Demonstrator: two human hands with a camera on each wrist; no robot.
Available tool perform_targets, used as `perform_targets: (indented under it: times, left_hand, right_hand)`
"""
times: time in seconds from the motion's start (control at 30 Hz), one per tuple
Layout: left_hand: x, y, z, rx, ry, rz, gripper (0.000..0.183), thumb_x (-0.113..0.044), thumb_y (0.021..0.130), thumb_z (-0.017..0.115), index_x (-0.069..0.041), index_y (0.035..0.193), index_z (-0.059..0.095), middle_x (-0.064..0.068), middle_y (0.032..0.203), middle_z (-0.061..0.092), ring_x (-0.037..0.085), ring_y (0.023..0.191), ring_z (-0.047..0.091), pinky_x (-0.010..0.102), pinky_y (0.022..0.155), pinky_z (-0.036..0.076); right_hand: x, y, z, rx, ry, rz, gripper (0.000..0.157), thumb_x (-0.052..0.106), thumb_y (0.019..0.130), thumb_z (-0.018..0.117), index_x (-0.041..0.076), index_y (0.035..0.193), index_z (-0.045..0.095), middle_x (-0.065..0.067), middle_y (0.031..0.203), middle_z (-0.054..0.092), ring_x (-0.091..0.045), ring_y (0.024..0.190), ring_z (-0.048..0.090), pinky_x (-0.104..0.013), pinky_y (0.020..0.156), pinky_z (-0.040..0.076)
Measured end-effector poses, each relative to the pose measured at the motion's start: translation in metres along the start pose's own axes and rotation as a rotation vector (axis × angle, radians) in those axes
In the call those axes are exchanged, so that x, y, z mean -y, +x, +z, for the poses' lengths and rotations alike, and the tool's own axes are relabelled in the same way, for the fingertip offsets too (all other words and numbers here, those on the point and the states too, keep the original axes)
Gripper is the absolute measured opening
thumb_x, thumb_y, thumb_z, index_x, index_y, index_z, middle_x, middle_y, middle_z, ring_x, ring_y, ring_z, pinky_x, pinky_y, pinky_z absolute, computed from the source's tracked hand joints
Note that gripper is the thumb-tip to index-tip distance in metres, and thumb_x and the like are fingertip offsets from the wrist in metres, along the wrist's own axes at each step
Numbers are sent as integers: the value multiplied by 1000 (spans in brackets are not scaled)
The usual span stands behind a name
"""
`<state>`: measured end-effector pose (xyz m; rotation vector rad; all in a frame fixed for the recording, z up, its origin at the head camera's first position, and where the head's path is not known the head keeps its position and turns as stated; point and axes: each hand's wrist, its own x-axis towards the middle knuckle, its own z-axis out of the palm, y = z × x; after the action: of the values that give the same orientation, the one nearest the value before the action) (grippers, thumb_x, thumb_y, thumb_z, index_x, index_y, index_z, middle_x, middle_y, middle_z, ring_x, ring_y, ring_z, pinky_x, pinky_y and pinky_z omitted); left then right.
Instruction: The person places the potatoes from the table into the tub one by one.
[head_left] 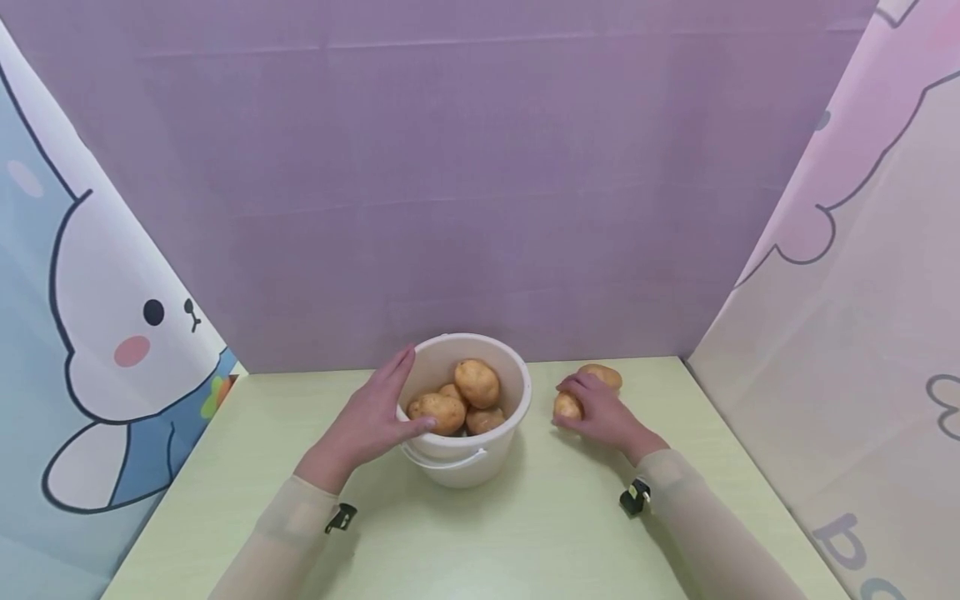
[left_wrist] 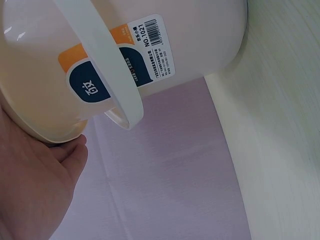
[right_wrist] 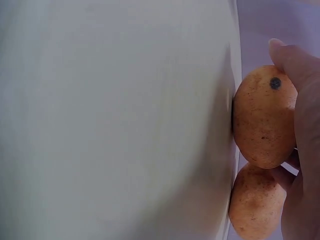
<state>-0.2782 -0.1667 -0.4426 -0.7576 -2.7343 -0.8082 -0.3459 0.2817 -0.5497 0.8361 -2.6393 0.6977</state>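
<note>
A white bucket with a white handle stands upright on the table, several potatoes inside it. My left hand holds the bucket's left rim, thumb reaching over the front edge and fingers along the far side. In the left wrist view this hand lies against the rim, near the handle. On the right, my right hand grips a potato with a dark spot, which is at the tabletop. Another potato lies just behind it, partly covered by the hand.
The pale green table ends at a purple backdrop. Printed cloth panels rise on both sides, a rabbit panel at left and a pink-and-white one at right. A label is stuck on the bucket's side.
</note>
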Motion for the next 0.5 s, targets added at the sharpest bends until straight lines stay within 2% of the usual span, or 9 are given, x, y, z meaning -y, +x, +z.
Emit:
perform_targets:
  times: [0.5]
  left_hand:
    - [0, 0, 0, 0, -4, 2, 118, -59, 94, 83, 0, 175, 20, 17, 182, 22, 44, 163, 31, 67, 126, 36]
  right_hand:
    - [-2, 1, 5, 19, 14, 31, 55, 43, 89, 92, 7, 126, 74, -9, 131, 62, -31, 126, 55, -55, 107, 52]
